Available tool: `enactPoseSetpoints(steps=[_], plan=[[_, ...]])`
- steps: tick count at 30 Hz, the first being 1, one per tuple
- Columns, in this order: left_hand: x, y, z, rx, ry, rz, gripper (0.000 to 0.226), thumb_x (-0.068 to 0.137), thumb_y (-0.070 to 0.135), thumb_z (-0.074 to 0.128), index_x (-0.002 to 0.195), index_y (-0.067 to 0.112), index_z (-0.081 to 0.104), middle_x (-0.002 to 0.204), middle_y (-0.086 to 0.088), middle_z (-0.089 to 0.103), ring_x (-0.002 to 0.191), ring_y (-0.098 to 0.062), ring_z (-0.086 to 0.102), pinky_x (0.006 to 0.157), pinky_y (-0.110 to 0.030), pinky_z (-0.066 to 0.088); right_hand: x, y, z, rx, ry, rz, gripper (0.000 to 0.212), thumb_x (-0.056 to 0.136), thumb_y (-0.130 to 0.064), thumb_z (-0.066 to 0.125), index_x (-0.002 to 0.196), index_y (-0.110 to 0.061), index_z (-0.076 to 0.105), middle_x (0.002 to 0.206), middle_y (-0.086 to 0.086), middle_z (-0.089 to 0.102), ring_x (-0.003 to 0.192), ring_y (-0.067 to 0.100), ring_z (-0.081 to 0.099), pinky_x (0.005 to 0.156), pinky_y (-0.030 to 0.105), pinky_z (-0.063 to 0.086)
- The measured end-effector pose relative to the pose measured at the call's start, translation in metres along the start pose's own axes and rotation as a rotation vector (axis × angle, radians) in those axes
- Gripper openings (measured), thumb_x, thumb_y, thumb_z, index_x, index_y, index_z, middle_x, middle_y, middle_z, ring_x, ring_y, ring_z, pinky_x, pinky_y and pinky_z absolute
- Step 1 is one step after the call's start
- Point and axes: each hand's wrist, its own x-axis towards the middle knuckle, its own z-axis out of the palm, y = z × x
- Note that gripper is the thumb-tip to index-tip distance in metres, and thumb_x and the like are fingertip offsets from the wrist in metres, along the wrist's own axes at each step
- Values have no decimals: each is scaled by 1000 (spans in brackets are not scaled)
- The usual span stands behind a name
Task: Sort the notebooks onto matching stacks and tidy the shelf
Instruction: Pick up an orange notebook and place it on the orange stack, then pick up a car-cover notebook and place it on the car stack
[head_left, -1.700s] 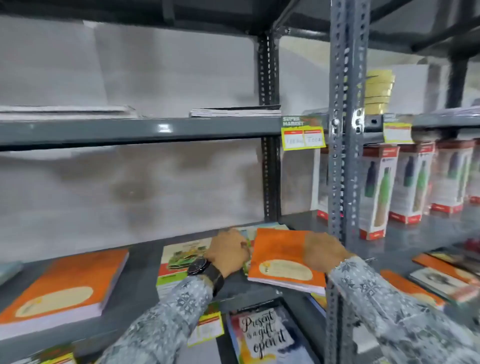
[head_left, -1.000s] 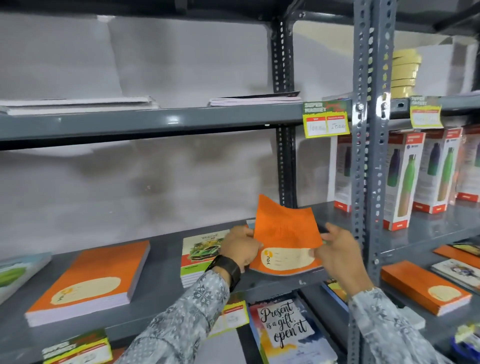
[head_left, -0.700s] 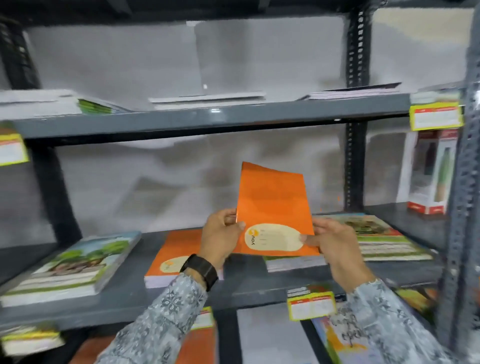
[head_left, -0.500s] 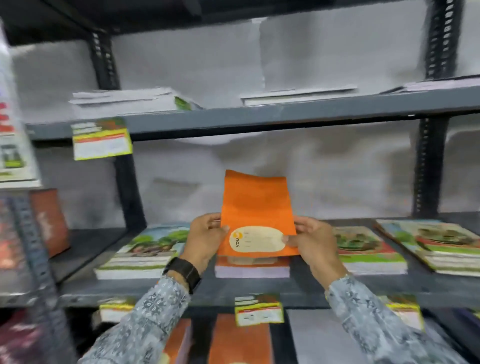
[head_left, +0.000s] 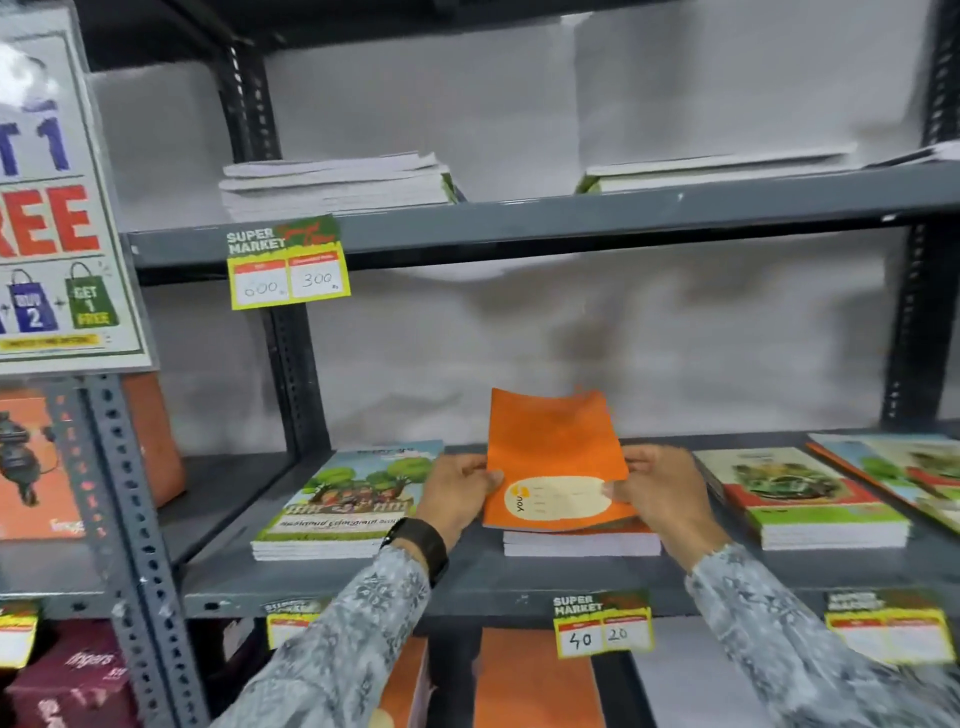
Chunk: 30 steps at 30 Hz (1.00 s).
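Observation:
I hold an orange notebook (head_left: 553, 457) with a cream label by both sides. My left hand (head_left: 457, 491) pinches its left edge and my right hand (head_left: 657, 491) pinches its right edge. Its near edge rests on the orange stack (head_left: 582, 540) in the middle of the grey shelf (head_left: 493, 577), while its far end tilts up. To the left lies a stack of tree-cover notebooks (head_left: 343, 499). On the right sits a stack of green-and-red car-cover notebooks (head_left: 800, 499), and further right another pile of picture-cover notebooks (head_left: 904, 467).
White-edged notebook piles (head_left: 332, 184) lie on the upper shelf. Yellow price tags (head_left: 602, 626) hang from the shelf fronts. A perforated steel post (head_left: 135, 545) and a promotion sign (head_left: 57, 208) stand at left. More orange notebooks (head_left: 535, 680) lie on the shelf below.
I lifted the orange notebook from the right end of the shelf, carried it left, and lowered it onto the orange stack. My view turned left with it.

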Motion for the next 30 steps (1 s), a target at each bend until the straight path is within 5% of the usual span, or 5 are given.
enactPoseSetpoints(steps=[5,9,14,21,30], plan=[[7,-12,23,236,-26,-27,14,91,18,76,99,8,82,102,-12,82,93,-25,78,95,-43,60,-1,8,-17,-313,-51,78,11,69,-10,81,76,-4,75,78,10,77,78,28,75,79,45,62],[2,-9,24,344,14,8,10,88,25,80,92,17,84,95,1,82,76,7,73,84,-20,61,-3,19,-26,-372,-112,37,13,79,-20,78,82,-8,74,81,2,75,79,19,72,78,41,61],[-16,25,51,650,222,215,23,94,38,68,107,25,82,111,6,80,104,-16,73,96,-32,55,-2,34,-64,-210,-75,-171,24,82,-30,81,105,-25,77,85,-20,66,88,8,67,80,27,54],[-25,86,210,440,-22,423,18,89,33,75,103,25,83,95,12,79,81,-1,69,79,-17,51,41,64,-211,-275,196,-419,26,87,-9,71,111,-17,78,97,-3,74,85,8,69,87,28,57],[-41,127,441,554,-374,398,22,91,23,71,106,11,83,101,-11,82,90,-26,77,82,-32,61,104,115,-392,-772,195,106,37,92,-9,53,127,-4,63,128,21,64,115,40,63,95,43,55]])
